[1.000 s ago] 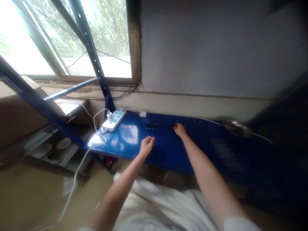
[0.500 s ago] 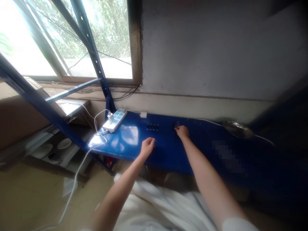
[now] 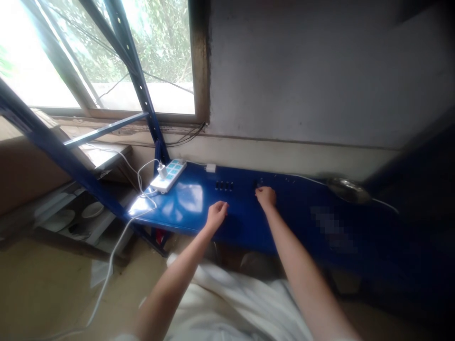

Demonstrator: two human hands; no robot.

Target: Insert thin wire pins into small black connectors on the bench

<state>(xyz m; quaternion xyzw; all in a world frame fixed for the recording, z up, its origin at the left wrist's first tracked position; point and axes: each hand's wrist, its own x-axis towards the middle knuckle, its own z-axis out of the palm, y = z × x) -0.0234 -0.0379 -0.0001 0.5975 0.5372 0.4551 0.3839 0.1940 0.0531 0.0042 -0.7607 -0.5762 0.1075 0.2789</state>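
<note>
My left hand (image 3: 216, 215) hangs over the near part of a blue tabletop (image 3: 245, 227), its fingers closed in a pinch; anything between them is too small to make out. Beyond it stands a row of several small dark cylinders (image 3: 224, 185) with light ends. My right hand (image 3: 266, 195) is at the far side of the table, fingertips pinched together beside a small dark piece (image 3: 256, 183). Whether that piece is gripped or only lies behind the fingers is unclear. Tiny pale bits (image 3: 289, 179) are scattered past my right hand.
At the table's left end lies a white power strip (image 3: 169, 176) with a plugged-in charger, its cord dropping over the edge. A small white box (image 3: 211, 168) sits near the wall. Farther right is a shiny metal dish (image 3: 348, 189) beside a white cable. A blue metal post (image 3: 142, 90) rises at left.
My right hand has drawn back slightly toward me and to the left, fingers still pinched. My left hand keeps nearly the same place. The whole view has shifted a little.
</note>
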